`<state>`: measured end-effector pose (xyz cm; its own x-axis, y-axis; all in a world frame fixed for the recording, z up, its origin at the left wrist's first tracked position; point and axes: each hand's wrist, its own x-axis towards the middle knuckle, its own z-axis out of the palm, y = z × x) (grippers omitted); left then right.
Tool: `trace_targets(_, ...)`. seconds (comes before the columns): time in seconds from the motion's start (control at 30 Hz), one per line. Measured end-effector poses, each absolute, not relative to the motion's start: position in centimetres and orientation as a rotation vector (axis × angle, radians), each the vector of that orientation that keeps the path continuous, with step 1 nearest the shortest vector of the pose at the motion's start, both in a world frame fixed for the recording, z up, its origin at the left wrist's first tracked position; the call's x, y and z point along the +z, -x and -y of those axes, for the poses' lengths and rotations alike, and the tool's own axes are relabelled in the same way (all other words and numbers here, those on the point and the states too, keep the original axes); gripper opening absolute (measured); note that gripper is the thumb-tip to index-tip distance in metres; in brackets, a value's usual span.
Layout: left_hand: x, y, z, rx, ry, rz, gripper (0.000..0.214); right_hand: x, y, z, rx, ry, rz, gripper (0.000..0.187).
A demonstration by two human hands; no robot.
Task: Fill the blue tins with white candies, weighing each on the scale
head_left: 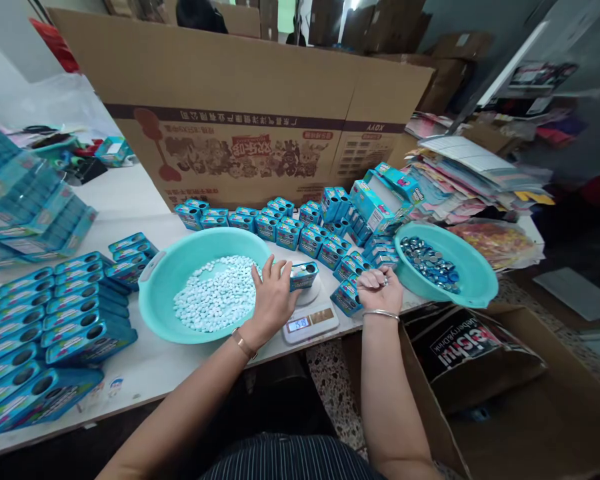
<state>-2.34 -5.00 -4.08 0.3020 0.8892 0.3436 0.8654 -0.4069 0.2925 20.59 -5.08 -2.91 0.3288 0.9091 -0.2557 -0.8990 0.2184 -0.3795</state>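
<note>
My left hand [273, 292] is at the left end of a small blue box [304, 275], its thumb in front and the other fingers fanned out. The box has a dark round hole and rests over the plate of a white digital scale [313, 324] with a lit display. My right hand [381, 289] is palm up to the right of the scale, fingers curled in; some small shiny bits show at the fingertips, too small to name. Left of the scale stands a turquoise basin [153, 303] of pale blue candies [220, 293]. Another small blue box [347, 297] stands beside my right hand.
Rows of blue boxes [87, 307] fill the table's left side; more stand behind the scale. A second turquoise basin [473, 267] holds shiny blue-silver pieces [429, 263]. A large carton [260, 87] walls the back. Below right is an open carton [545, 413] with a black bag [473, 353].
</note>
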Motion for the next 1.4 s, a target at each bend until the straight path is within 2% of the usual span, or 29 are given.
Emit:
trace_targets(0.43,-5.2,-1.2,5.0,0.618,-2.583,-1.605,0.051,-3.4,-19.6,3.9,1.27,0.531,0.018,0.024)
trace_targets(0.67,-4.6,0.1,3.2,0.925,-2.443,-1.502,0.039,-3.0,-18.4,2.6,1.337,0.563,0.079,0.023)
trace_targets(1.03,-3.8,3.1,2.3,0.929,-2.303,-1.694,0.062,-2.2,-17.0,1.4,1.316,0.676,-0.01,0.026)
trace_targets(1.4,-4.2,2.8,2.3,0.838,-2.306,-1.642,0.062,-1.5,-13.2,-0.9,1.274,0.801,0.167,0.024)
